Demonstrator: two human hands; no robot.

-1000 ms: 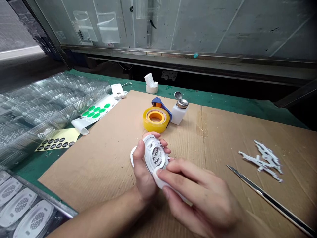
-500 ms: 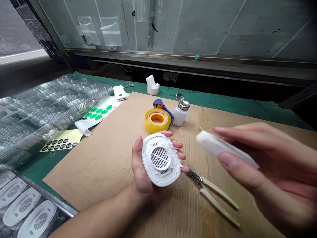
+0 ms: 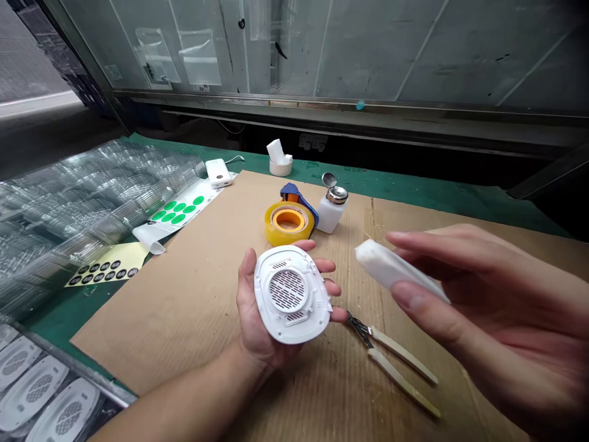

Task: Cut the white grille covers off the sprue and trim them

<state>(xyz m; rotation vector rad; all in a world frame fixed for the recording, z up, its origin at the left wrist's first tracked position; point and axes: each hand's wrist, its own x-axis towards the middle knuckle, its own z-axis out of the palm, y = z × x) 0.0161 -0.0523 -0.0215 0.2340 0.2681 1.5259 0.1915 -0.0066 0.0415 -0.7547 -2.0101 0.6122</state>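
My left hand [image 3: 246, 313] cradles a white plastic oval cover [image 3: 292, 294] on its palm, with a round slotted vent at the centre and rough nubs along its right edge. My right hand [image 3: 497, 307] is raised to the right of the cover, not touching it. Its fingers pinch a white foam block [image 3: 389, 267], possibly a sanding sponge. Below that hand, a pair of cream-handled nippers [image 3: 386, 362] lies on the brown cardboard sheet [image 3: 184, 319], close to my left fingertips.
A yellow tape roll [image 3: 288, 224] in a blue dispenser [image 3: 294, 195] and a white pump bottle [image 3: 330, 212] stand beyond the cover. Clear plastic sheets [image 3: 78, 209] lie left, with sticker sheets [image 3: 110, 267] beside them. Several similar covers [image 3: 32, 387] sit at lower left.
My right hand has moved off the cover to the right, carrying the white block. The cover has turned to lie face up on my left palm, and the nippers have come into view.
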